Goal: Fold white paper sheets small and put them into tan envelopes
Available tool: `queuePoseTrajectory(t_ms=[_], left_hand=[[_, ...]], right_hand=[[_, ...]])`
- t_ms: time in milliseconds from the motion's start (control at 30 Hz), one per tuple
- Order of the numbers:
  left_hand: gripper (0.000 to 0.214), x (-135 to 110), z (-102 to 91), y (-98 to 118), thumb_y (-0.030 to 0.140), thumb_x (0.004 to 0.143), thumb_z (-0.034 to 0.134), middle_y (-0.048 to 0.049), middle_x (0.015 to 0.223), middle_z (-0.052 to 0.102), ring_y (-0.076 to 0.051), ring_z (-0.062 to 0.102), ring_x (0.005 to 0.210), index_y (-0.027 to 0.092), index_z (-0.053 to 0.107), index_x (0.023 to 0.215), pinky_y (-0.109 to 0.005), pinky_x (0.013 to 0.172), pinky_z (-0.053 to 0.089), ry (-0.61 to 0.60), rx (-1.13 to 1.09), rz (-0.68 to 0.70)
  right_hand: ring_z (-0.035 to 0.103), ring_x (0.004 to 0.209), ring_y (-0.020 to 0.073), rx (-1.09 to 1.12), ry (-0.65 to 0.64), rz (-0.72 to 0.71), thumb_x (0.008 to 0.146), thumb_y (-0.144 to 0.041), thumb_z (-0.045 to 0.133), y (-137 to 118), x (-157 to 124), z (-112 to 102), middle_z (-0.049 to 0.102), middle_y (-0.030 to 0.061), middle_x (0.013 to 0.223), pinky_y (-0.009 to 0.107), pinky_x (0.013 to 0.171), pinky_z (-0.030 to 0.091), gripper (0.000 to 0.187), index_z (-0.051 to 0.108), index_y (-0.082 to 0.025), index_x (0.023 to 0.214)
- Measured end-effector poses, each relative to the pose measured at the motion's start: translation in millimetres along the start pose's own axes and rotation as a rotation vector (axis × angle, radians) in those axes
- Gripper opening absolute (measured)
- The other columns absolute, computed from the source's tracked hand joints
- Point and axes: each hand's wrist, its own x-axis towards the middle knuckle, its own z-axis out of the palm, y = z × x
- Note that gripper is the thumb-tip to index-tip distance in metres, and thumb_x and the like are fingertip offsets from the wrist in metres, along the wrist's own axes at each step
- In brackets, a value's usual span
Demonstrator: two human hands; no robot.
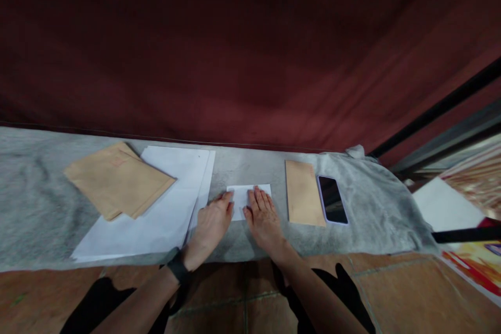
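Observation:
A small folded white paper (250,194) lies on a grey cloth (35,203) spread over the floor. My left hand (211,224) rests at its left edge, fingers loosely curled against the cloth and the paper's side. My right hand (263,216) lies flat on the paper's lower part, fingers stretched out and pressing it down. Neither hand grips anything. A dark band sits on my left wrist.
Left of my hands lie white sheets (156,209) with tan envelopes (117,180) stacked on them. To the right lie a tan envelope (303,193) and a dark phone (332,199). A dark red curtain (235,52) hangs behind. Tiled floor (391,292) is in front.

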Motion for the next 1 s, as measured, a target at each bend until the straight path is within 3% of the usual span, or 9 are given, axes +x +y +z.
queuePoseTrajectory(t_ms=[133,267,467,633,800,1000], left_hand=[[0.038,-1,14.0,11,0.022,0.101,0.04,-0.0149,0.127,0.067,-0.026,0.065,0.117,0.016,0.062,0.131,-0.04,0.103,0.051,0.166,0.021,0.206],[0.05,-2,38.9,23,0.037,0.104,0.035,-0.0149,0.152,0.051,-0.026,0.046,0.142,0.012,0.048,0.146,-0.045,0.118,0.039,0.181,-0.022,0.42],[0.065,-5,49.2,19,0.049,0.105,0.025,-0.0196,0.159,0.04,-0.028,0.033,0.15,0.005,0.039,0.151,-0.049,0.122,0.03,0.125,0.071,0.47],[0.066,-3,44.9,1,0.055,0.102,0.035,-0.0193,0.161,0.034,-0.029,0.029,0.152,0.011,0.041,0.151,-0.049,0.123,0.029,0.077,0.093,0.596],[0.057,3,45.8,-11,0.046,0.104,0.036,-0.0161,0.164,0.03,-0.027,0.028,0.152,0.017,0.039,0.153,-0.049,0.122,0.031,0.053,0.074,0.643],[0.055,3,45.9,-10,0.04,0.104,0.036,-0.0159,0.164,0.031,-0.027,0.027,0.152,0.014,0.04,0.152,-0.048,0.123,0.029,0.034,0.092,0.632]], right_hand=[[0.031,0.151,0.0266,-0.061,-0.011,0.027,0.106,-0.033,0.034,0,1,-1,0.031,0.0134,0.163,0.046,0.123,0.028,0.054,0.038,-0.011,0.155],[0.027,0.153,0.0261,-0.092,-0.046,-0.006,0.102,-0.021,0.037,4,2,2,0.028,0.0134,0.163,0.045,0.124,0.025,0.055,0.036,-0.01,0.155],[0.029,0.152,0.0263,-0.089,0.01,0.072,0.106,-0.029,0.032,16,6,3,0.033,0.0142,0.162,0.045,0.123,0.028,0.053,0.038,-0.007,0.154],[0.036,0.148,0.0258,-0.02,0.053,0.053,0.105,-0.027,0.035,30,13,-2,0.041,0.0149,0.159,0.045,0.122,0.03,0.051,0.043,-0.007,0.151],[0.045,0.14,0.0235,0.071,0.049,0.044,0.101,-0.017,0.038,43,23,-10,0.054,0.0131,0.149,0.042,0.119,0.036,0.047,0.052,-0.01,0.145],[0.051,0.131,0.0254,0.055,0.069,0.037,0.099,-0.017,0.04,42,23,-13,0.057,0.0158,0.142,0.042,0.116,0.04,0.047,0.052,-0.009,0.144]])
